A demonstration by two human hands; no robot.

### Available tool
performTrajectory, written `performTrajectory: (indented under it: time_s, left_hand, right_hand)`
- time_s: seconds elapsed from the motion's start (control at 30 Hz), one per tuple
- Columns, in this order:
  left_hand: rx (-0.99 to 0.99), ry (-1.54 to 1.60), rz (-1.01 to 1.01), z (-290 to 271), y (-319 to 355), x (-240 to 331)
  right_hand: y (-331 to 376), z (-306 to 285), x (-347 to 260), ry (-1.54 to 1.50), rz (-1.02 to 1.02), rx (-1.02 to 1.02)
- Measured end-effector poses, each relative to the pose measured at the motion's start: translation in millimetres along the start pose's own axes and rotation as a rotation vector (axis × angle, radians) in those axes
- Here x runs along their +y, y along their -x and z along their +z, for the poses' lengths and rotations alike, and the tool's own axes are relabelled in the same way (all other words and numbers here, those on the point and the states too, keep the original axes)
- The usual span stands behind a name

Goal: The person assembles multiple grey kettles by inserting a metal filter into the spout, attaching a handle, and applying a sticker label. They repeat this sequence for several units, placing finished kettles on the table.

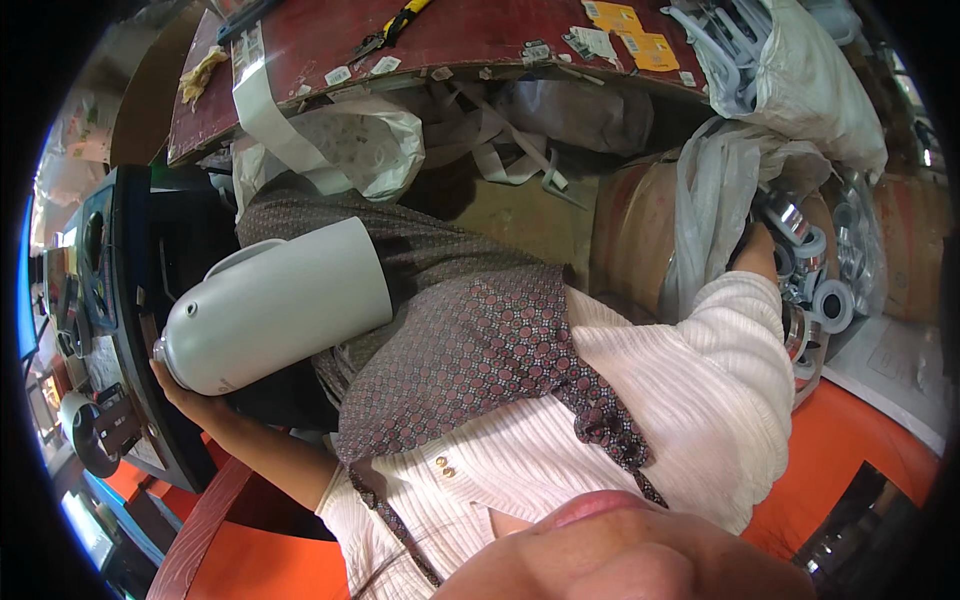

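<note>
Left hand (185,398): at the lower left of the frame, cupped under the rounded end of the kettle body, fingers wrapped against its underside and clamped on it.
Kettle body (275,305): a pale grey, jug-shaped shell with a handle along its upper edge, lying on its side across the person's lap at left of centre, open end toward the middle of the frame.
Stage of work: I judge the shell is in hand and waiting for a part; nothing is fitted into its open end as far as I can see.
Patterned cloth (470,330): draped over the lap, just under and beside the shell.
Workbench (470,35): dark red top along the upper edge, with yellow-handled pliers (392,30) and paper labels lying on it.
Right hand (757,250): at the right of the frame, reaching into the plastic bag; the fingers are hidden inside, so I cannot tell if they are apart or closed.
Plastic bag (700,200): clear, open, holding shiny metal rings (830,300).
What is left: a ring is not yet out of the bag, by my reading.
</note>
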State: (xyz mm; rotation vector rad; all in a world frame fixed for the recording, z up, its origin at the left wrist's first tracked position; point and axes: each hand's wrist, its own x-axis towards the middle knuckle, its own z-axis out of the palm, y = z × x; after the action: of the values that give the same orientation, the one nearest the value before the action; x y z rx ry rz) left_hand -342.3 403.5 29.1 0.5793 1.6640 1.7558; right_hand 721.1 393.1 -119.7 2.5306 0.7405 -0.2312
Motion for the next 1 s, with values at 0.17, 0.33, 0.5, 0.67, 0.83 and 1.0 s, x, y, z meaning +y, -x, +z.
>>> performTrajectory:
  time_s: [0.17,0.33,0.5,0.67,0.83,1.0]
  left_hand:
    - [0.054,0.038,-0.080,10,-2,-24]
    - [-0.055,0.033,-0.091,28,-29,-35]
    - [-0.030,0.174,0.058,6,-37,-42]
    - [0.285,0.189,0.190,-78,18,-39]
    - [0.558,0.389,0.130,-135,97,-37]
    - [0.693,0.303,0.128,-110,107,-65]
  right_hand:
    - [6,-57,4,0.005,-0.225,0.077]
    - [88,-195,-64,-0.696,-0.638,0.467]
    - [314,-227,-306,-1.559,-1.252,-0.265]
    - [481,-136,-509,-1.313,-0.742,-1.185]
    - [483,-98,-522,-1.407,-1.816,-0.093]
    - [510,-114,-511,-0.769,-2.281,0.587]
